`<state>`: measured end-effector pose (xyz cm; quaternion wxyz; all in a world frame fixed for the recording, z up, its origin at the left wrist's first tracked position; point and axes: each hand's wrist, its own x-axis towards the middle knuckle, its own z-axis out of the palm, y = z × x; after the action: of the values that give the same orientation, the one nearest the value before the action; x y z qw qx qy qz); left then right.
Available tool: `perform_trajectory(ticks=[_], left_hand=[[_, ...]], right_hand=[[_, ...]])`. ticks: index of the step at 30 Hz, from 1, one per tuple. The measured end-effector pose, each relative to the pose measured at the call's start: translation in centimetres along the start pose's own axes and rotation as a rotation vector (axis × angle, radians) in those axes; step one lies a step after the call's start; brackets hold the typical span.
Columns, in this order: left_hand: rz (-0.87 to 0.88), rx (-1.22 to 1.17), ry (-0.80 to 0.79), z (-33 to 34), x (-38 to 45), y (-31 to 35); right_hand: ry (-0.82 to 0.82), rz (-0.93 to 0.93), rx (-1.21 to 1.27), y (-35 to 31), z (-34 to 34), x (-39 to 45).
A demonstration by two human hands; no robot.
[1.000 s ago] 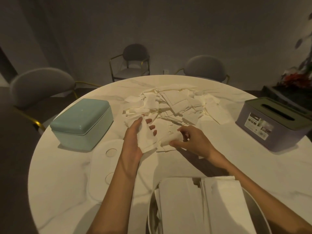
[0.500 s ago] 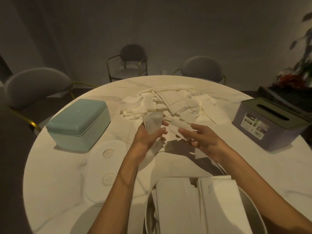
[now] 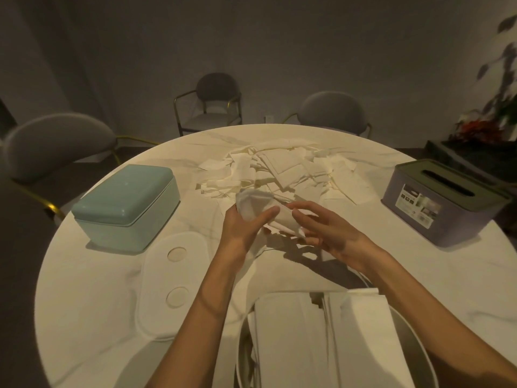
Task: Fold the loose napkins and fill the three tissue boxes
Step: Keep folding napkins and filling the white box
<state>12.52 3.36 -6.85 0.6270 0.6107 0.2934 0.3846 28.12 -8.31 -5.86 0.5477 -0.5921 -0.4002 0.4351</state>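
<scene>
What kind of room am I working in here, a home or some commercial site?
Most likely a home dining area, though a small restaurant can't be ruled out. A round marble-look table is ringed by grey upholstered chairs with brass-coloured frames, and a potted plant stands by the plain wall at right.

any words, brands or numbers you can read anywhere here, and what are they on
Sticker on the side of the purple tissue box: print and small pictures, too small and blurred to read.
Teal box: no text shows.
White lid lying on the table: no text shows.
Nothing else carries writing.
</scene>
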Motion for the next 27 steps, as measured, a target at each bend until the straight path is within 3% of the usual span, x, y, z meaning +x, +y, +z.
perform_trajectory(ticks=[5, 8, 19, 24, 27], left_hand=[[-0.058, -0.068, 0.037, 0.5, 0.3, -0.2], [-0.111, -0.045, 0.056, 0.8, 0.3, -0.7], [-0.399, -0.210, -0.028, 0.6, 0.8, -0.7], [-0.494, -0.310, -0.032, 1.0, 0.5, -0.4], [-0.581, -0.382, -0.174, 1.5, -0.1, -0.1]], right_hand=[[0.167, -0.202, -0.391, 0.2, 0.5, -0.1], [0.234, -0.307, -0.458, 0.7, 0.5, 0.1], [0.216, -0.344, -0.302, -0.9, -1.1, -0.3], [0.078, -0.284, 0.100, -2.3, -0.3, -1.2], [0.099, -0.247, 0.033, -1.7, 0.7, -0.9]])
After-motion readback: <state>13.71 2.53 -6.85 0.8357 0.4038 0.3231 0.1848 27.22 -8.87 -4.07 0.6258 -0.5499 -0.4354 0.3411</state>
